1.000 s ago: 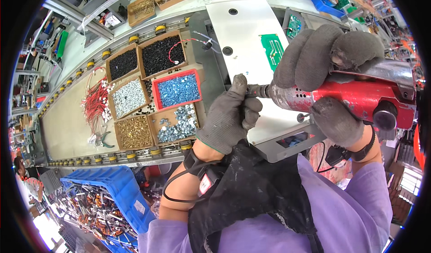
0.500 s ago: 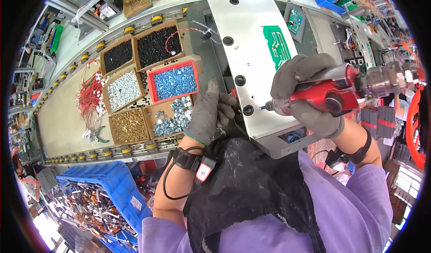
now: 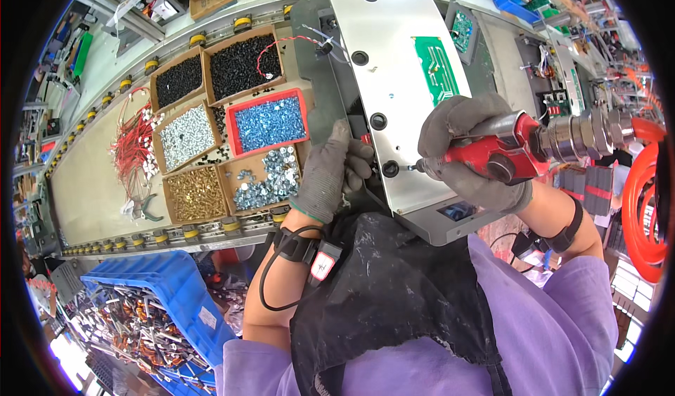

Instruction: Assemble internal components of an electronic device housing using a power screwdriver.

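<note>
Both hands grip: right hand (image 3: 470, 150) clamps red screwdriver (image 3: 506, 146), left hand (image 3: 330, 171) beside metal panel (image 3: 394, 80).

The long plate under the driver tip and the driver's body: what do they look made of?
Plate: seemingly bare sheet metal, pale grey, dull satin sheen, punched round holes. Driver in the right hand: red body, probably plastic or painted; its rear section looks like bright ribbed steel.

A cluttered workbench (image 3: 91, 185) stands above a blue crate (image 3: 176, 290).
</note>
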{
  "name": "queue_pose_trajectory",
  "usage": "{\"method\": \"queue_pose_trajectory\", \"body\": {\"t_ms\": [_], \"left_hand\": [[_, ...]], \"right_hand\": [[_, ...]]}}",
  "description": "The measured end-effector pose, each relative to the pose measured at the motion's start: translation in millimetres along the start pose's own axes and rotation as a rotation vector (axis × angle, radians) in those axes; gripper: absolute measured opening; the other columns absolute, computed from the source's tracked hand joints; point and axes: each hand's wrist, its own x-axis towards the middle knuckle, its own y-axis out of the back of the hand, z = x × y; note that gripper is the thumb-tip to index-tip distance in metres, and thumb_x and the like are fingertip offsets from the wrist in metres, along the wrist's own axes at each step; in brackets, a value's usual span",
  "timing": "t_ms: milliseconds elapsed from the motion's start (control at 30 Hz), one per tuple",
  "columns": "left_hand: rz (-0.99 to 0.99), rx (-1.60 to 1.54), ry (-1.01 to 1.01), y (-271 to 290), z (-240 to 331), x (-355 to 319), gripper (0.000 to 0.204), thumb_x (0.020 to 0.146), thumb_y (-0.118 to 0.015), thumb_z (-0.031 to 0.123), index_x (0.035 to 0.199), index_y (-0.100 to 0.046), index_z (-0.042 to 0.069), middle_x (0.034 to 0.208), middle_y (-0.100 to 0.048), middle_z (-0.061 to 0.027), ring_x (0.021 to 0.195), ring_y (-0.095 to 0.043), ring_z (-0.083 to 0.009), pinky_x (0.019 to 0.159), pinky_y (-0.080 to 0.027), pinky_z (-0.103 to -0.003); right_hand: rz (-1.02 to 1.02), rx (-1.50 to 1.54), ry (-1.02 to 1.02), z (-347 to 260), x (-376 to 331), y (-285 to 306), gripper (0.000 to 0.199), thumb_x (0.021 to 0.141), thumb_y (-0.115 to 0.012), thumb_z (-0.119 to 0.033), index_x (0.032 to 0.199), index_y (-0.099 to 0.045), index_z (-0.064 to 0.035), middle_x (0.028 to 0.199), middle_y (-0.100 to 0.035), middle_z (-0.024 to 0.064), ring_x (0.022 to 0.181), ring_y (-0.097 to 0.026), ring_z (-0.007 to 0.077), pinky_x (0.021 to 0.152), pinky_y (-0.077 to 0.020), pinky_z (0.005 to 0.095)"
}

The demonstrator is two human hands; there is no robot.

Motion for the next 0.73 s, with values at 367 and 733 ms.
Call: {"method": "queue_pose_trajectory", "body": {"t_ms": [367, 733], "left_hand": [[-0.019, -0.063, 0.023, 0, 0, 4, 0.054, 0.095, -0.044, 0.053, 0.081, -0.065, 0.006, 0.057, -0.058, -0.0008, 0.041, -0.047, -0.0061, 0.038, -0.032, -0.02], [-0.036, 0.015, 0.007, 0, 3, 2, 0.052, 0.095, -0.044, 0.051, 0.088, -0.066, 0.005, 0.06, -0.056, 0.0019, 0.047, -0.049, -0.0054, 0.042, -0.032, -0.019]], "right_hand": [[-0.088, -0.021, 0.036, 1, 2, 5, 0.039, 0.072, -0.058, 0.008, 0.101, -0.041, -0.0112, 0.081, -0.055, 0.0083, 0.072, -0.057, 0.0212, 0.06, -0.0482, 0.0324], [-0.172, 0.213, 0.005, 14, -14, 9, 0.031, 0.075, -0.064, 0.005, 0.1, -0.051, -0.0083, 0.097, -0.059, 0.0162, 0.079, -0.058, 0.0216, 0.066, -0.0479, 0.0331]]}}
